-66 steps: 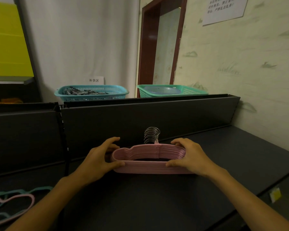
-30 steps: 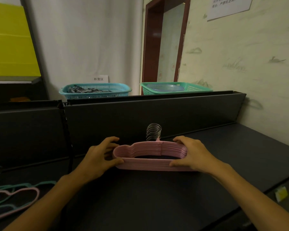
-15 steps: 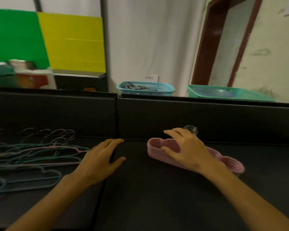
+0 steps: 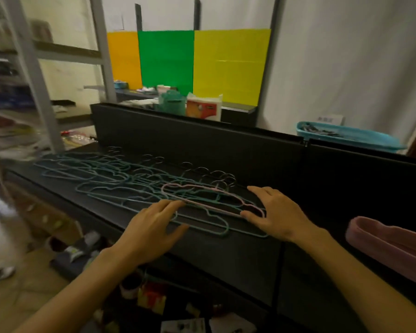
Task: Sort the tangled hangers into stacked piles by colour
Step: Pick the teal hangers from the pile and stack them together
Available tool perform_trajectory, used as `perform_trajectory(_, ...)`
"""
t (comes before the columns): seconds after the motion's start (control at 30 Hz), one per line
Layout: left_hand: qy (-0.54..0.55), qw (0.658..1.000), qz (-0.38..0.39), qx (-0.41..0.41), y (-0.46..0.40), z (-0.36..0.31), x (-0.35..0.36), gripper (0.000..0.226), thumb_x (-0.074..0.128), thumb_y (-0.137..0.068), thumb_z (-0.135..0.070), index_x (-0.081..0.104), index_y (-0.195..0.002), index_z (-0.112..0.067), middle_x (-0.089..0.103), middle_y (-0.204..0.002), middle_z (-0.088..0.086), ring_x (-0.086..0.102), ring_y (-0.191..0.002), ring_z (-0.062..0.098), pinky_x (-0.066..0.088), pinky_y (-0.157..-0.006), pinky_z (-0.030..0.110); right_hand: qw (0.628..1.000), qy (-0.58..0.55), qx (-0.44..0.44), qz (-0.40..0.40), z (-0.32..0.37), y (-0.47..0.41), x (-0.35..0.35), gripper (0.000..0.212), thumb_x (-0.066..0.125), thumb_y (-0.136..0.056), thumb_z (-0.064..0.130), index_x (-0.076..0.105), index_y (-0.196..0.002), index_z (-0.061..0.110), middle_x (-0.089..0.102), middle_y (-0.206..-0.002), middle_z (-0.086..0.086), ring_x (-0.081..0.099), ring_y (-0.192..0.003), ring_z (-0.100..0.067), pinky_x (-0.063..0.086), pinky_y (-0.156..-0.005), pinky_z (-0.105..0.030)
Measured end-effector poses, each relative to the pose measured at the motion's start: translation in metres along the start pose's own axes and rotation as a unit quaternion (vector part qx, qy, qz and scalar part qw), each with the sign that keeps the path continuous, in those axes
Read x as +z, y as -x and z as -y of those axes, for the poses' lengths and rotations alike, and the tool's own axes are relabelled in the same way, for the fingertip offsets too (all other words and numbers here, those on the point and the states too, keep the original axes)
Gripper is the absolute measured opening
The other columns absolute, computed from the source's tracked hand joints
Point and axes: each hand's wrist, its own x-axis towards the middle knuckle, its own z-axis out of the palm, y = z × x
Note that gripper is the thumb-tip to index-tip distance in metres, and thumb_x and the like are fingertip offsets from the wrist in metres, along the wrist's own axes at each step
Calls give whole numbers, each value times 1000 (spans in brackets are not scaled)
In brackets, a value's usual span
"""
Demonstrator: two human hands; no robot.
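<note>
A tangle of thin teal hangers with metal hooks lies spread along the black shelf top. One pink hanger lies on top of the tangle near its right end. My left hand hovers flat over the near teal hangers, fingers straight. My right hand is at the pink hanger's right end, fingers spread, thumb touching its lower bar. A neat stack of pink hangers sits at the right edge of the shelf.
A black back panel runs behind the shelf. A blue basket with dark items stands beyond it at the right. Clutter lies on the floor at the left and below the shelf edge.
Both hands have let go of the pink stack and moved left to the tangled hangers. My view has swung left, leaving the stack at the right edge.
</note>
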Motion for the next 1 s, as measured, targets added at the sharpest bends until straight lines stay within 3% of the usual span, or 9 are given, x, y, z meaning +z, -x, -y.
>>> perform_trajectory(0.23, 8, 999, 34, 23, -20, 94, -10, 57, 47, -90, -55, 34, -140, -32, 44, -137, -10, 47, -120, 13, 42, -95, 29, 991, -9, 88, 102, 39, -61, 35, 90, 58, -78, 69, 21, -150, 30, 37, -148, -2, 40, -131, -21, 41, -105, -39)
perform_trajectory(0.33, 8, 997, 73, 38, -31, 139, -9, 73, 32, -80, -76, 32, -141, -35, 42, -138, -11, 47, -120, 11, 42, -97, 29, 983, -29, 137, 117, 43, -73, 46, 92, 64, -76, 66, 22, -150, 30, 37, -150, -2, 39, -133, -21, 39, -106, -40)
perform_trajectory(0.4, 7, 994, 99, 50, -38, 165, -6, 88, 18, -70, -88, 29, -141, -37, 39, -139, -13, 44, -123, 10, 40, -101, 29, 980, -33, 160, 112, 44, -76, 52, 90, 66, -76, 63, 24, -149, 31, 39, -148, -2, 40, -132, -21, 40, -106, -39)
perform_trajectory(0.57, 28, 980, 183, 65, -45, 203, -8, 89, 35, -66, -86, 19, -143, -44, 23, -150, -15, 26, -136, 9, 25, -111, 29, 977, -68, 190, 66, 50, -81, 58, 90, 76, -69, 57, 34, -145, 31, 47, -142, 1, 46, -127, -15, 42, -105, -35)
perform_trajectory(0.67, 38, 982, 170, 69, -49, 216, -9, 92, 40, -67, -85, 17, -144, -41, 21, -151, -13, 25, -137, 9, 23, -111, 27, 979, -75, 189, 35, 56, -84, 55, 88, 80, -68, 51, 38, -143, 30, 49, -138, 4, 49, -122, -12, 43, -102, -31)
perform_trajectory(1.0, 20, 979, 192, 68, -59, 225, -10, 91, 48, -69, -79, 16, -145, -41, 24, -152, -9, 22, -139, 14, 19, -113, 31, 978, -106, 175, -39, 76, -92, 46, 90, 84, -66, 43, 38, -142, 30, 49, -137, 1, 49, -121, -15, 44, -102, -37)
